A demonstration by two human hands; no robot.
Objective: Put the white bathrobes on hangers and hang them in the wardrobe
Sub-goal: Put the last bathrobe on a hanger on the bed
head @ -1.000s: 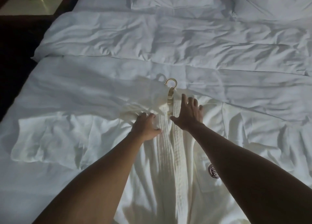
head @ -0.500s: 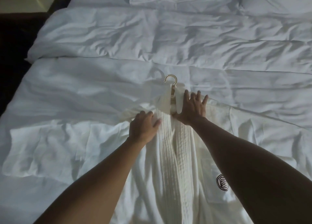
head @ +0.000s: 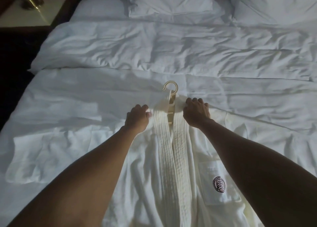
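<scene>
A white bathrobe (head: 171, 158) lies front-up on the bed, with a dark round logo (head: 219, 184) on its chest pocket. A pale wooden hanger (head: 170, 96) sits inside its neck, the hook sticking out past the collar and the body showing between the two quilted lapels. My left hand (head: 137, 118) pinches the robe at the left lapel and shoulder. To the right of the hanger, my right hand (head: 196, 112) grips the robe's right shoulder with curled fingers. The hanger's arms are hidden under the fabric.
The robe lies on a rumpled white duvet (head: 154, 47) covering a wide bed. Two white pillows (head: 169, 0) stand at the headboard. A bedside table (head: 32, 12) with a brass lamp base is at the far left, beside dark floor.
My right hand left the collar beside the hanger, shifted right onto the shoulder and curled its fingers. My left hand moved up to the left lapel. The lapels now lie closer around the hanger.
</scene>
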